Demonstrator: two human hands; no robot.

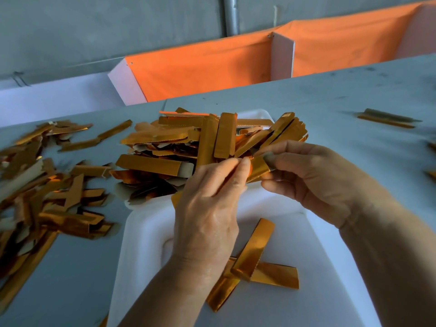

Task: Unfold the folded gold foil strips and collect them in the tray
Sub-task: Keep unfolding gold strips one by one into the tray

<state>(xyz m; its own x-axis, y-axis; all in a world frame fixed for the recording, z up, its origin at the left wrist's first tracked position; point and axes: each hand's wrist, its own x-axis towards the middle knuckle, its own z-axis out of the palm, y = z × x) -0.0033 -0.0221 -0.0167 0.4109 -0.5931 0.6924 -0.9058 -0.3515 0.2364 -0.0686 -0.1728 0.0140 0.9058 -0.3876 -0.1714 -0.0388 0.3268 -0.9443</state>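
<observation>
While I hold one gold strip (pixel 258 167) just above the far end of the white tray (pixel 313 244), both my hands are busy with it. My left hand (pixel 207 208) pinches one end with thumb and fingers (pixel 244 162) closed tight on the foil. My right hand (pixel 313 175) pinches the other end, with its fingers (pixel 273 147) curled over the top. The strip looks still folded to me, so I think I am at the part where I pull it open.

To do this well, I should pull the two ends apart slowly and evenly, so the thin foil does not rip. I should pinch only the very tips, so the fold in the middle is free to open. It helps to stay over the tray, so the strip can just drop in when it is flat.

Some opened strips (pixel 257 265) already lie in the near part of the tray, crossing each other. A big heap of strips (pixel 198 142) sits on the far end of the tray, right behind my hands. More strips (pixel 42 197) lie spread on the desk (pixel 354 102) to the left of the tray. A few lone ones (pixel 387 118) lie on the desk to the right of it, well apart.
</observation>
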